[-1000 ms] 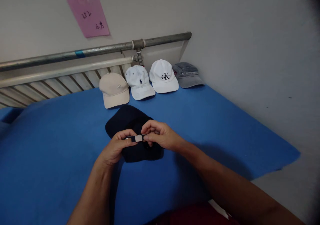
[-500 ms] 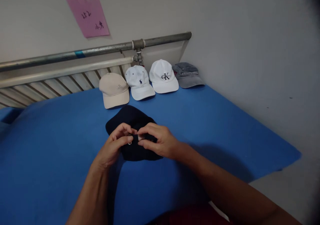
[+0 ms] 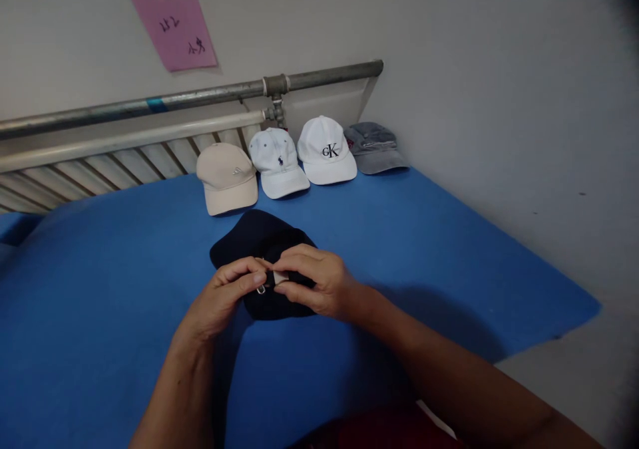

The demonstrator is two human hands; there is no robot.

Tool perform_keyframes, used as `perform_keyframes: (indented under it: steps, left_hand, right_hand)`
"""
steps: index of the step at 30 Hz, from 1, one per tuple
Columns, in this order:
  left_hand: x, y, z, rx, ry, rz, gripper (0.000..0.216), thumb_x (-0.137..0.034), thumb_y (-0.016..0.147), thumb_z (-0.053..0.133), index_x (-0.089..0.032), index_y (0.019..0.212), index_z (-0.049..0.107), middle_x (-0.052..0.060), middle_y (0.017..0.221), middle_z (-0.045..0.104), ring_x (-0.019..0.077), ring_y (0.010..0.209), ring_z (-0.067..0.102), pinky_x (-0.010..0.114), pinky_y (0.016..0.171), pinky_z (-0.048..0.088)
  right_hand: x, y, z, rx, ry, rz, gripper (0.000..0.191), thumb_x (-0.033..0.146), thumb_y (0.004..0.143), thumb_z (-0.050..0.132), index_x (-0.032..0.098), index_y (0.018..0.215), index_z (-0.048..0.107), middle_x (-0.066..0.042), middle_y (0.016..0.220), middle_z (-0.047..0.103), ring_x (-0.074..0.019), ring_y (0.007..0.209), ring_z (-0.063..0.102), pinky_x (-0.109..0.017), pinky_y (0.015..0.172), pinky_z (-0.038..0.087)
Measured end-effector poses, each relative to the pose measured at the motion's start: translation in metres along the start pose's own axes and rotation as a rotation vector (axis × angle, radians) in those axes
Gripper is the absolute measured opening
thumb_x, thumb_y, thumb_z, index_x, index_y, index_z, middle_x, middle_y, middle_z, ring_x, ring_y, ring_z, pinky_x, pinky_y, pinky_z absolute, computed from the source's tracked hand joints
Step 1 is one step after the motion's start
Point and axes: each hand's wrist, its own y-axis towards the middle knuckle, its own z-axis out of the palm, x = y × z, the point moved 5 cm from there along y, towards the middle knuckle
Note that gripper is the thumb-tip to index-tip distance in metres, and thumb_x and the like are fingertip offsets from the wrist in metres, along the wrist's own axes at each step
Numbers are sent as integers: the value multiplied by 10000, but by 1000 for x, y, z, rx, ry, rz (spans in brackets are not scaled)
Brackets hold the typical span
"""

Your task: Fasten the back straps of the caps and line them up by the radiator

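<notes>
A dark navy cap (image 3: 259,233) lies on the blue-covered surface, its brim pointing away to the upper left. Across its back runs a strap with a small metal buckle (image 3: 261,289). My left hand (image 3: 227,296) pinches the strap beside the buckle between thumb and fingers. From the other side, my right hand (image 3: 319,279) grips the strap close to a pale patch (image 3: 280,277), perhaps a label. The fingertips of both hands nearly meet, and they hide part of the strap.
Behind the navy cap stand a beige cap (image 3: 227,179), a pale cap with a small logo (image 3: 278,163), a white CK cap (image 3: 327,151) and a grey cap (image 3: 377,148). A radiator (image 3: 124,163) and a metal pipe (image 3: 210,94) run along the wall. The blue surface (image 3: 124,289) ends at the right wall.
My fingers have shifted slightly on the strap, and the buckle and the pale patch show a little more. The other caps stay in place; the view has tilted slightly.
</notes>
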Motion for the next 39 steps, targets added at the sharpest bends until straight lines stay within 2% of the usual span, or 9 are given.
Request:
perform_keyframes:
  steps: [5, 11, 19, 25, 39]
  left_hand:
    - [3, -4, -9, -7, -39, -59, 163, -309, 779, 700, -197, 666, 664, 6, 941, 690, 153, 861, 574, 249, 785, 407]
    - [-1, -8, -14, -39, -61, -60, 185, -306, 731, 725, -185, 615, 649, 27, 953, 701, 195, 898, 598, 286, 802, 424]
    - [-4, -9, -14, 4, 80, -67, 188, -279, 769, 691, -180, 617, 637, 25, 858, 670, 161, 807, 552, 275, 756, 408]
    - [-1, -9, -14, 14, 20, -67, 165, -237, 728, 717, -173, 610, 622, 7, 805, 654, 134, 750, 536, 248, 702, 400]
    - [-4, -10, -12, -20, -43, -23, 122, -181, 699, 693, -168, 600, 624, 3, 750, 650, 126, 705, 536, 249, 674, 399]
  right_hand:
    - [1, 0, -1, 38, -3, 15, 115, 203, 884, 577, 152, 977, 619, -67, 879, 653, -153, 855, 615, -293, 785, 536]
    - [0, 1, -4, 71, 1, 45, 117, 200, 889, 569, 149, 969, 637, -74, 902, 649, -152, 866, 611, -292, 787, 531]
    - [-7, -3, -2, 103, 10, 172, 176, 248, 863, 621, 171, 1018, 650, -42, 858, 663, -131, 776, 615, -268, 735, 521]
    - [-9, -3, 0, 114, 44, 243, 165, 211, 829, 654, 168, 989, 653, -28, 823, 664, -122, 731, 613, -249, 696, 506]
    - [-9, -1, 0, 106, 19, 238, 147, 164, 800, 656, 179, 946, 662, -24, 833, 687, -120, 737, 635, -245, 689, 504]
